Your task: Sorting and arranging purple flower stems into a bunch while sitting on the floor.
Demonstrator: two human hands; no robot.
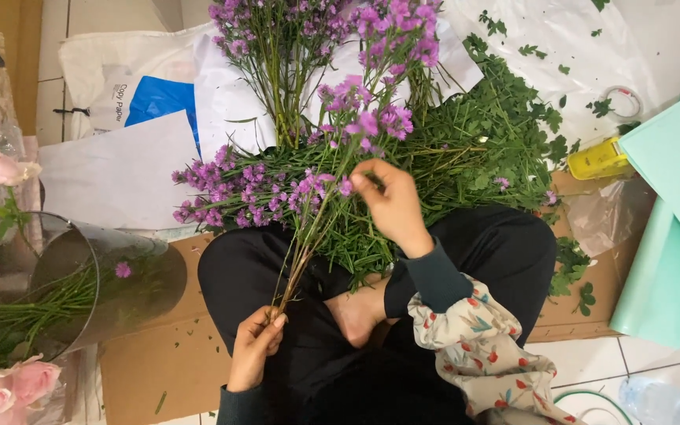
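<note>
I sit cross-legged on the floor in dark trousers. My left hand is closed around the lower ends of a few thin stems of purple flowers that rise up and away from me. My right hand reaches into those stems higher up, fingertips pinching at a small purple bloom. A larger bundle of purple flowers lies across my lap on a heap of green stripped leaves.
A metal bucket with green stems lies tilted at the left, pink roses beside it. White paper sheets lie beyond. Mint-green paper, a yellow tape dispenser and a tape roll sit at the right. Cardboard lies under me.
</note>
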